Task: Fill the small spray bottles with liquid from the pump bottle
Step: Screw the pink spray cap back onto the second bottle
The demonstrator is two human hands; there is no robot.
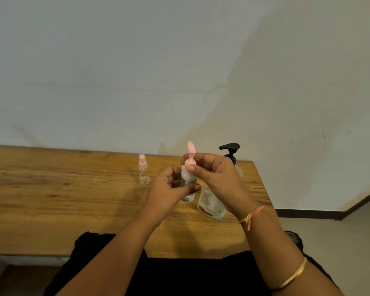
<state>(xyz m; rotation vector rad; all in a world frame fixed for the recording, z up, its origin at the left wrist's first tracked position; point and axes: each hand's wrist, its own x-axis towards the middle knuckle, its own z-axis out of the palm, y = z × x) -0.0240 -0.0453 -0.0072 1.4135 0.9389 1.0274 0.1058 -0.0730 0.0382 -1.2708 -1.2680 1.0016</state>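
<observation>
Hands (pixel 167 193) (pixel 218 178) on clear (plastic) bottle (pixel 187 178) — pink-capped

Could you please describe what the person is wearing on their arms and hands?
Both forearms are bare, with no sleeves in view. A thin pink-orange thread is knotted round the right wrist, and a slim gold bangle sits further up that forearm. The left hand and wrist show nothing worn.

no readable text; pump bottle (pixel 212 205) label has print but too blurry to read.
</observation>
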